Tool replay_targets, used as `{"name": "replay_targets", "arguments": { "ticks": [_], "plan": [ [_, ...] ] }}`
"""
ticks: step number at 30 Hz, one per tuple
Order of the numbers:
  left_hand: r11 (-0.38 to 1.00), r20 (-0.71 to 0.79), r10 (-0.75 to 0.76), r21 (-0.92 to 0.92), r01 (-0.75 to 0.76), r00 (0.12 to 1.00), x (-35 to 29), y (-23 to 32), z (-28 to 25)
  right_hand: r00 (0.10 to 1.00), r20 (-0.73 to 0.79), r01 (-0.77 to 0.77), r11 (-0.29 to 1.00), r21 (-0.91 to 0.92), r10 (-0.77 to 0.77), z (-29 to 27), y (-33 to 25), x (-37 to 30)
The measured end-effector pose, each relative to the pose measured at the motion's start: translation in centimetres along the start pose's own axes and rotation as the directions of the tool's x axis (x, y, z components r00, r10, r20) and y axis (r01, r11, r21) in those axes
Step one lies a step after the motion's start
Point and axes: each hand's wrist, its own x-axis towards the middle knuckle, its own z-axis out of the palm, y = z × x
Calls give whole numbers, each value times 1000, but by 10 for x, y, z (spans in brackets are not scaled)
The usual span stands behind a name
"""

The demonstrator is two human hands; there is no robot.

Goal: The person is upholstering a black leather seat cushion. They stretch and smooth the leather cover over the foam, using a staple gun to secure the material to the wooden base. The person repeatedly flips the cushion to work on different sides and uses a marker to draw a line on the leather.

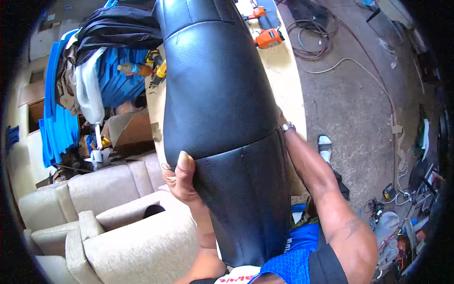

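A long black leather-like upholstered cushion stretches from my body to the far edge of view. Seams cross it, and one runs between my hands. My left hand grips its left edge near that seam, thumb raised along the side and fingers curled toward the underside. On the opposite side my right hand reaches against the cushion's right edge. Most of that hand is hidden behind the cushion, so its fingers do not show. A pale wooden worktable lies beneath the cushion.
Two orange power tools, one a staple-gun shape, lie on the table's right. A yellow drill and a bottle are at left, near blue foam sheets. A beige sofa stands left; hoses cover floor at right.
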Motion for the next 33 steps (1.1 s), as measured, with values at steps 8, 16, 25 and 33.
{"name": "replay_targets", "arguments": {
  "ticks": [8,16,25,33],
  "plan": [
    [985,70,-169,-11,171,983,18,-20,-3,978,176,157,951,-268,-112,-38,-154,-108],
    [867,388,-51,-441,234,920,28,-25,-9,988,122,110,985,-137,-93,-20,-307,-186],
    [721,207,-164,-642,260,964,27,-24,-5,784,544,621,375,-688,-300,-1,-392,-175],
    [806,109,-221,-539,244,969,24,-30,-3,747,623,662,164,-732,-233,10,-424,-166]
  ]
}}
